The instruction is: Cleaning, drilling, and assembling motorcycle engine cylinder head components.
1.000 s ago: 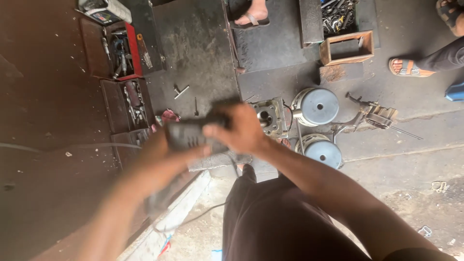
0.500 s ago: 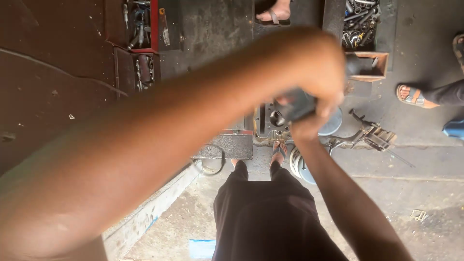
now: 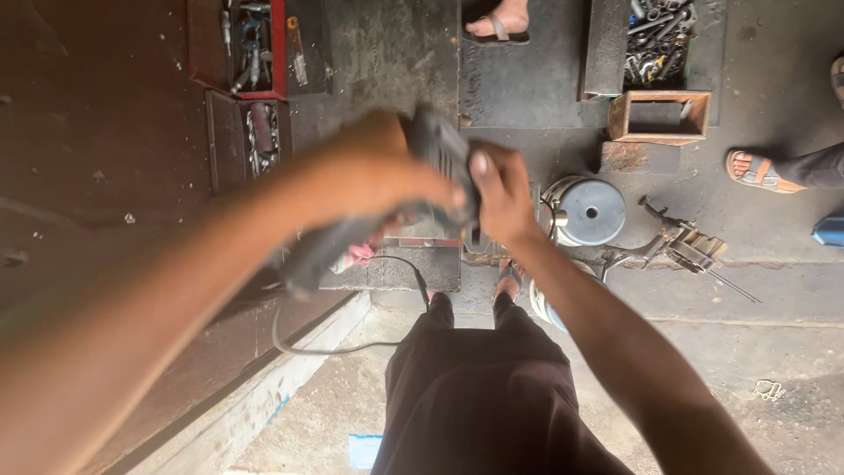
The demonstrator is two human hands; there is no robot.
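While both hands close on it at chest height, the dark power tool (image 3: 413, 198) lies slantwise across the view, its long axis running from the lower left, where the grey body blurs out, up to the right, where the black head ends. The left hand (image 3: 374, 171) wraps over the top of the tool near its middle, fingers curled fully round the housing so that no gap shows. The right hand (image 3: 501, 193) meets the tool at the head end, thumb pressed on the upper face and the other fingers folded under; it is shut on the tool too, though what its fingertips touch is hidden. So the tool sits between the two grips, its head toward the right hand and its tail below and left of the left hand. The left forearm comes in broad and near from the lower left, the right forearm from the lower right, both bent inward. A black cord (image 3: 352, 339) hangs in a loop below the tool. Farther down are dark shorts (image 3: 475, 396) and the concrete floor (image 3: 747, 290). Beyond lie a round metal drum (image 3: 591, 211), a small wooden box (image 3: 659, 116), a red tool tray (image 3: 255, 48), and other people's sandalled feet (image 3: 497, 25).
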